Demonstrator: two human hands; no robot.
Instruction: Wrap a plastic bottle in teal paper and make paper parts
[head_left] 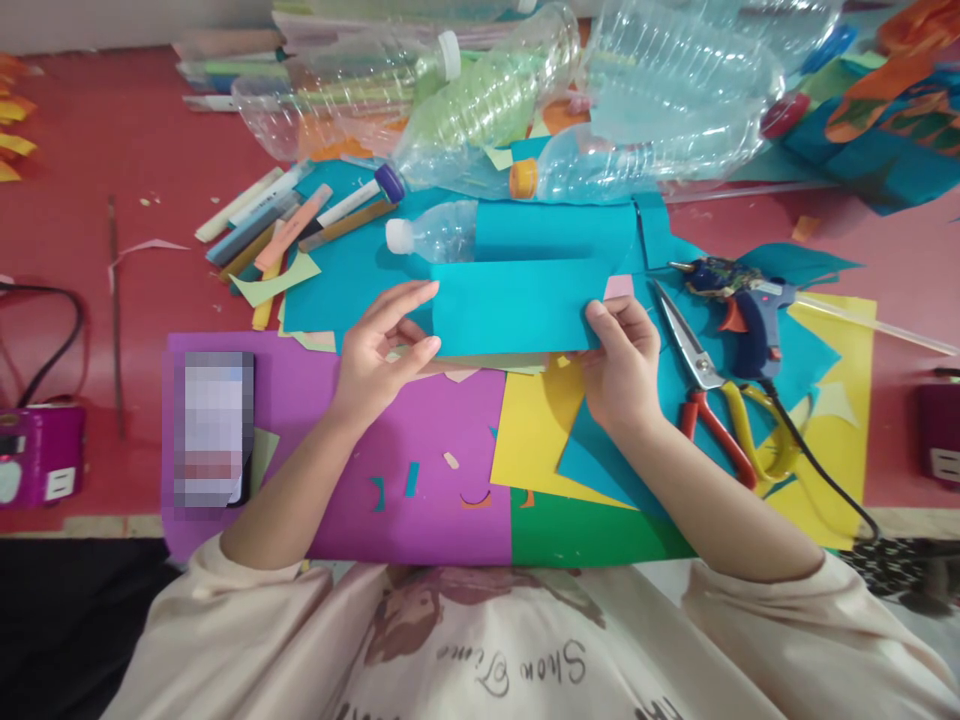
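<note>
A rectangular piece of blue paper (517, 310) is held up above the worktable. My right hand (626, 350) pinches its right end, thumb on top and fingers curled behind. At the other end, my left hand (386, 345) has thumb and forefinger apart, the fingertips close to the paper's left edge; whether they touch it I cannot tell. Just beyond lies a clear plastic bottle (442, 232) with a white cap, on its side, its body wrapped in blue paper. A small pink piece of paper (619, 287) shows beside my right fingers.
Scissors (705, 375) and a glue gun (756, 318) with a cord lie right of my right hand. Markers (277, 225) are heaped at the left, near a phone (214, 430) on purple paper (435, 420). Several clear bottles (487, 90) line the back.
</note>
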